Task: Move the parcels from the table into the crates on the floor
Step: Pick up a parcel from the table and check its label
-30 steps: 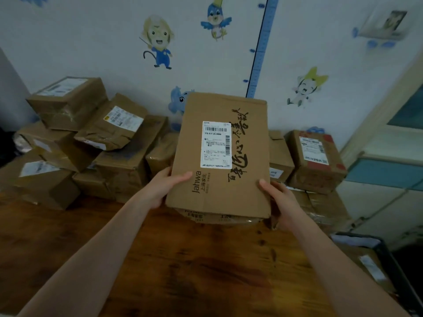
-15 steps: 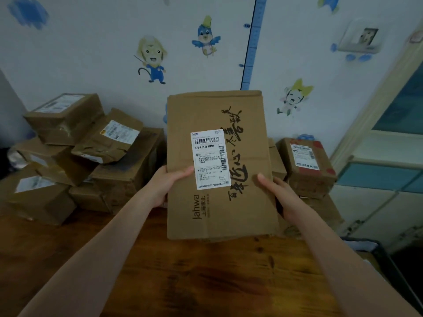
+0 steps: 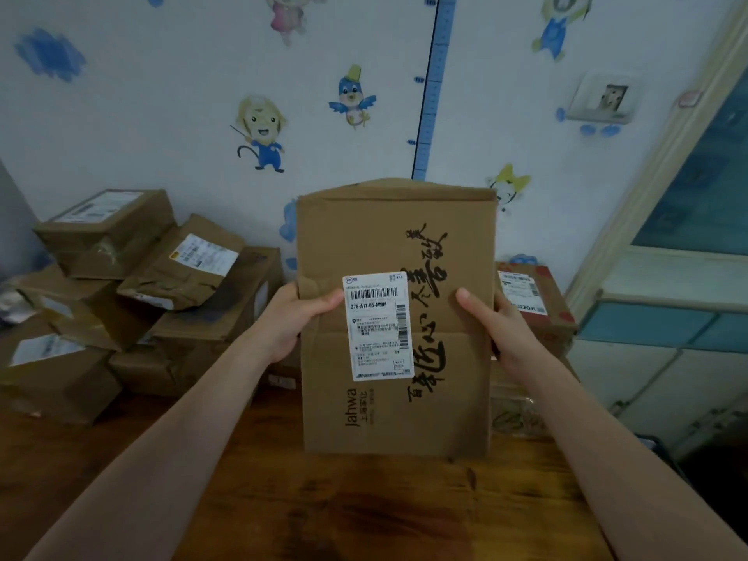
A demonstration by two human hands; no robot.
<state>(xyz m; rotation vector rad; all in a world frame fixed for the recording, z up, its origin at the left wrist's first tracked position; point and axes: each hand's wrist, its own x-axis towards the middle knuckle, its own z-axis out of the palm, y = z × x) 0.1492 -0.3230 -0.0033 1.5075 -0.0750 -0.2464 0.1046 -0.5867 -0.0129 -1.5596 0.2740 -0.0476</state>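
I hold a flat brown cardboard parcel (image 3: 437, 358) upright over the wooden table (image 3: 324, 508). It bears a white shipping label and black brush lettering. My left hand (image 3: 297, 319) grips its left edge, thumb on the front. My right hand (image 3: 491, 325) grips the right edge the same way. More brown parcels (image 3: 133, 293) are stacked at the back left of the table. A taped box (image 3: 534, 309) with a white label stands behind the held parcel on the right. The dark rim of a crate (image 3: 664, 455) shows at the right, beyond the table edge.
A wall with cartoon stickers and a blue height ruler rises directly behind the table. A blue and white door or cabinet (image 3: 680, 317) stands at the right. The near part of the table is bare wood.
The parcel has been tilted up from lying slanted to standing nearly vertical, label facing me, and drawn closer. Both hands keep their grip on its sides.
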